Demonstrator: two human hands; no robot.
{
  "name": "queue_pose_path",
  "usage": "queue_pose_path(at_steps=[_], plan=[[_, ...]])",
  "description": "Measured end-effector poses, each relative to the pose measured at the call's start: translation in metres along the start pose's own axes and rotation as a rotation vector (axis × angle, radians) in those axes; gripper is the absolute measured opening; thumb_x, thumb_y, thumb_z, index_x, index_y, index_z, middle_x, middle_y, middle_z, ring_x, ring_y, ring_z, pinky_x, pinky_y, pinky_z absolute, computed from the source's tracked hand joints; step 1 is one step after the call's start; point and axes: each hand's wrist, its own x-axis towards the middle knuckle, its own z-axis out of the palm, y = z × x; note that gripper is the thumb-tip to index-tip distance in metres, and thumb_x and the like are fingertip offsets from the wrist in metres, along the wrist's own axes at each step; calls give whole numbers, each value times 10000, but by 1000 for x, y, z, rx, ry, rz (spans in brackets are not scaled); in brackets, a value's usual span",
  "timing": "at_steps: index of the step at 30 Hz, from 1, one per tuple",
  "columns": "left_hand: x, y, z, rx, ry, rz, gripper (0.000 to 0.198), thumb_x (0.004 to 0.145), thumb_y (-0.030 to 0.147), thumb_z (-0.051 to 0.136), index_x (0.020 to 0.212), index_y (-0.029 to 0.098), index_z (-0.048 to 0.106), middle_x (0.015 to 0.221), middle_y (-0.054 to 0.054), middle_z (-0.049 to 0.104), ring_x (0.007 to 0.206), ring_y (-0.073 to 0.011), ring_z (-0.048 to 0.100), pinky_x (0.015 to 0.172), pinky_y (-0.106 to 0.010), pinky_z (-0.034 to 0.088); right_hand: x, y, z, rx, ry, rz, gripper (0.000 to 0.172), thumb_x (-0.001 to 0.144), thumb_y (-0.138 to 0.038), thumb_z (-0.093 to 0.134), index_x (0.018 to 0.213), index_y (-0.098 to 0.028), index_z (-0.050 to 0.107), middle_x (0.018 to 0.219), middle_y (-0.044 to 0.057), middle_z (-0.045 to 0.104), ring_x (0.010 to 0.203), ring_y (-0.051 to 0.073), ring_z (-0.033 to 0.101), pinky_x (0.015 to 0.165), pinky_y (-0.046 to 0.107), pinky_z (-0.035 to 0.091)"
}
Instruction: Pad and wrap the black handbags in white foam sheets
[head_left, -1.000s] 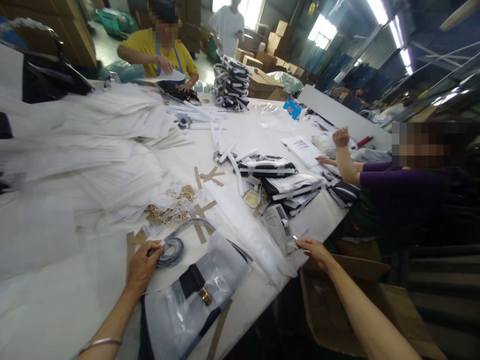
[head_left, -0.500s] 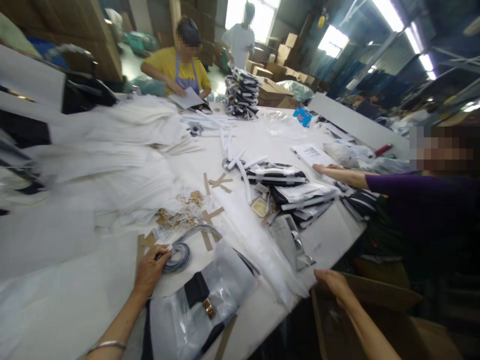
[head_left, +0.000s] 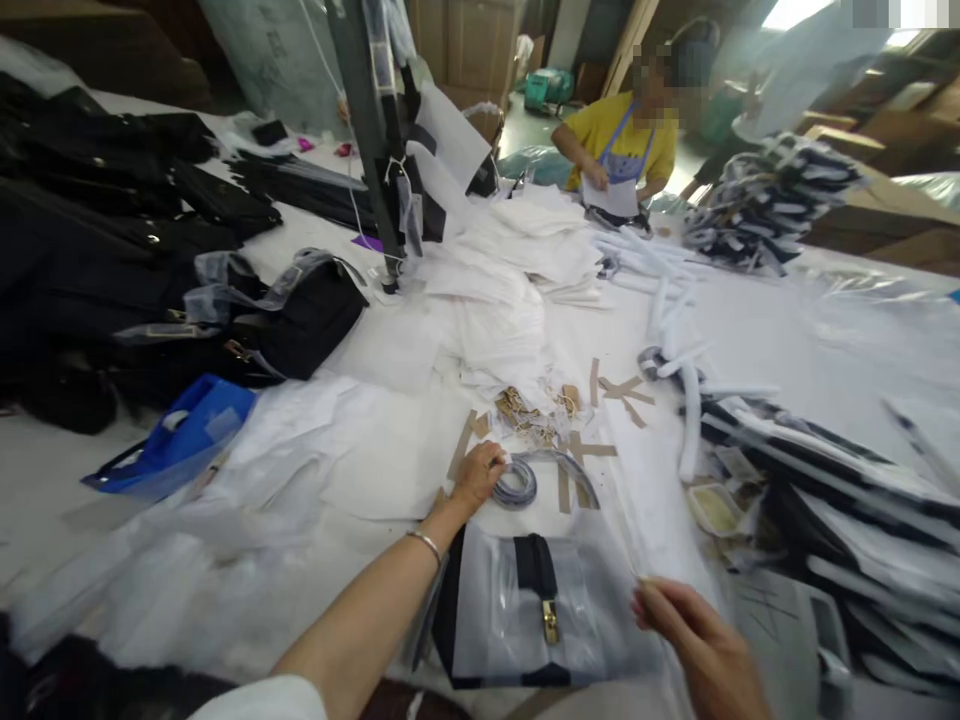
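A black handbag (head_left: pixel 450 600) with a gold clasp (head_left: pixel 550 622) lies in front of me, its front covered by a clear plastic sheet (head_left: pixel 487 600). Above it sits a grey coiled strap (head_left: pixel 514 485), apparently wrapped in plastic, with one length curving right toward the bag. At the coil's left edge, my left hand (head_left: pixel 476 478) has its fingers closed on it. Beside the bag's right edge, my right hand (head_left: pixel 694 635) pinches thumb and fingers together; whatever is in the pinch is too small to name.
Brown tape strips (head_left: pixel 577 450) and tags on strings (head_left: pixel 525 415) lie beyond the coil. White sheets (head_left: pixel 499 300), black bags (head_left: pixel 300 320) and a blue bag (head_left: pixel 191 430) are on the left. A grey tape dispenser (head_left: pixel 776 630) and stacked bags (head_left: pixel 862 540) flank the right. A co-worker (head_left: pixel 615 140) handles paper opposite.
My view has swung left, bringing the black bags and a post into sight. My right hand has come from the table edge to beside the handbag. My left hand stays at the coil.
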Motion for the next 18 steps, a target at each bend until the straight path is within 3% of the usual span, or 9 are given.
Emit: queue_pose_path(at_steps=[4, 7, 10, 13, 18], plan=[[0, 1, -1, 3, -16, 16, 144, 745, 67, 592, 694, 196, 551, 860, -6, 651, 891, -168, 605, 842, -295, 462, 46, -50, 112, 261, -289, -20, 392, 660, -541, 738, 803, -178, 702, 655, 26, 680, 630, 182, 630, 633, 302, 534], [-1, 3, -2, 7, -22, 10, 125, 771, 90, 579, 713, 198, 554, 853, -8, 640, 882, -174, 592, 826, -298, 454, 81, -54, 165, 321, -327, 12, 381, 610, -522, 754, 756, -183, 661, 596, 0, 648, 560, 164, 604, 568, 292, 522], [-3, 5, -2, 7, -28, 5, 110, 806, 116, 562, 735, 200, 556, 846, -11, 628, 870, -177, 580, 807, -297, 447, 101, -39, 180, 280, -312, 67, 400, 602, -464, 751, 875, -195, 637, 584, -25, 644, 541, 170, 612, 538, 294, 530], [-5, 7, -2, 10, -35, 2, 114, 820, 116, 547, 744, 201, 556, 847, -18, 625, 881, -184, 574, 815, -302, 442, 108, -28, 180, 242, -314, 105, 549, 594, -404, 755, 1069, -200, 571, 582, -49, 640, 546, 186, 632, 516, 300, 543], [-7, 10, 1, 28, -33, -23, 133, 813, 76, 522, 805, 195, 582, 875, -37, 628, 898, -202, 561, 835, -321, 440, 113, -23, 184, 120, -318, 144, 434, 605, -403, 740, 939, -229, 525, 566, -55, 633, 520, 187, 643, 485, 293, 544]])
